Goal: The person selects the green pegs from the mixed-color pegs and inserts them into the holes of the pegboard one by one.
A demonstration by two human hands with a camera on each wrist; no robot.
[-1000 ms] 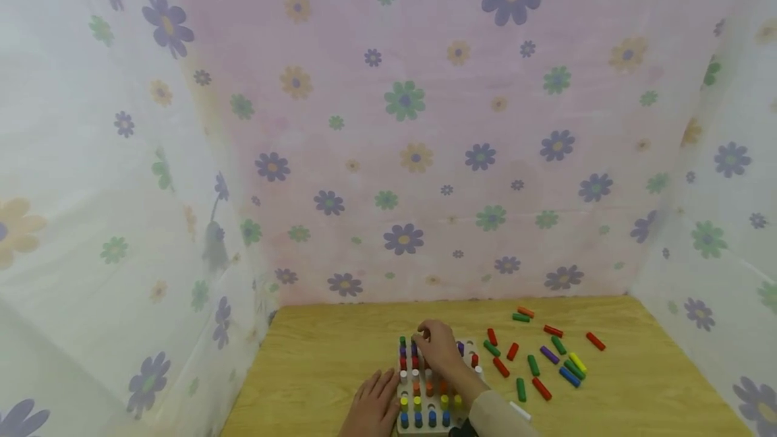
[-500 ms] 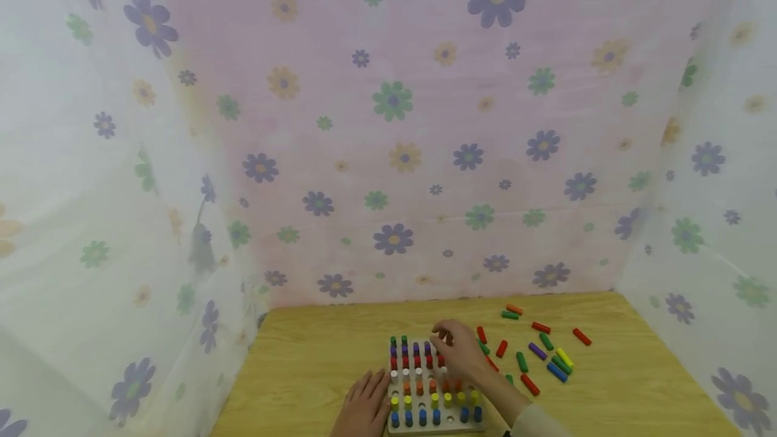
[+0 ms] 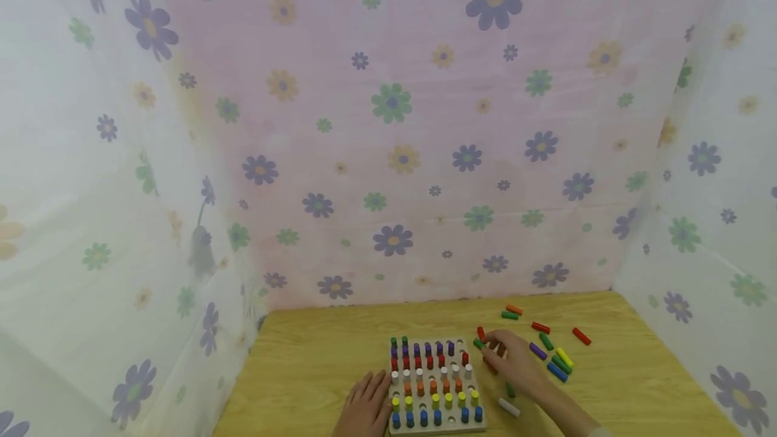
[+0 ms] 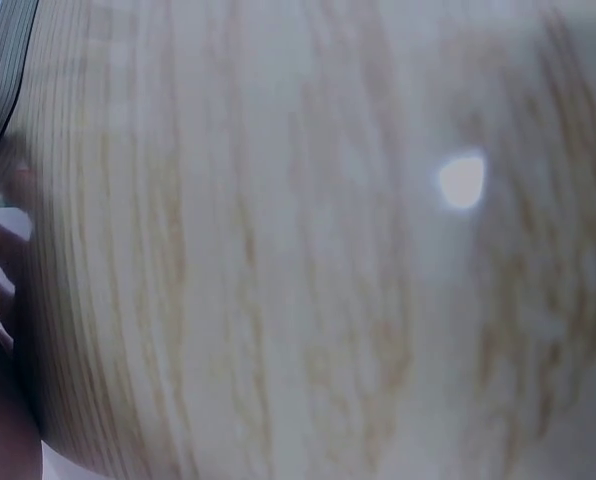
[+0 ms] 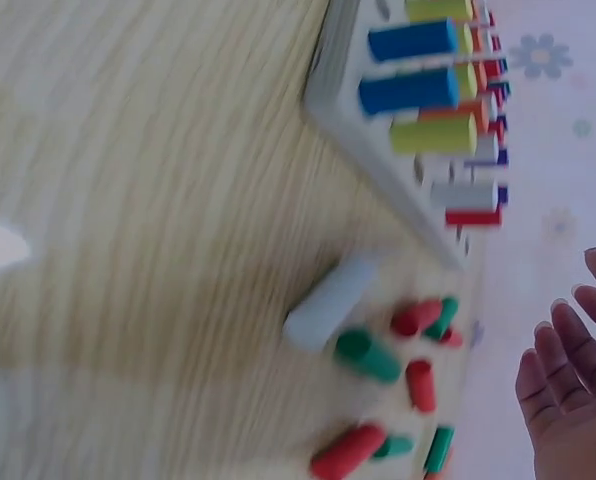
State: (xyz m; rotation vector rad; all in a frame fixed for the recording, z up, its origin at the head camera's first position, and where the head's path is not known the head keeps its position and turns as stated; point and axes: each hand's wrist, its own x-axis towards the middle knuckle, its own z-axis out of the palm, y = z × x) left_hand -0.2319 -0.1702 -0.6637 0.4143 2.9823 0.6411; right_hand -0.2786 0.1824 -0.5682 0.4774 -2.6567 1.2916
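A pale pegboard (image 3: 432,427) in the head view holds rows of blue, yellow, orange, white, red, purple and green pegs, with some bare holes. My left hand (image 3: 364,404) lies flat along the board's left side, fingers extended and fingertips right at its edge. To the right of the board, my right hand (image 3: 512,359) hovers over loose pegs, thumb and fingers slightly bent and apart. Its fingertips are right by a green peg (image 3: 479,343). The right wrist view shows nothing between the fingers of this hand (image 5: 578,400). A red peg (image 3: 489,364) is partly hidden under it.
More loose pegs lie right of the right hand: a purple peg (image 3: 537,351), a yellow peg (image 3: 564,357), a blue peg (image 3: 557,372) and several red and green ones. A white peg (image 3: 508,407) lies near the board's right side. Flowered curtains (image 3: 388,154) enclose the wooden table (image 3: 315,349).
My right hand has moved from over the back rows of the board rightward to the loose pegs. The left hand stays beside the board. The head view has shifted slightly.
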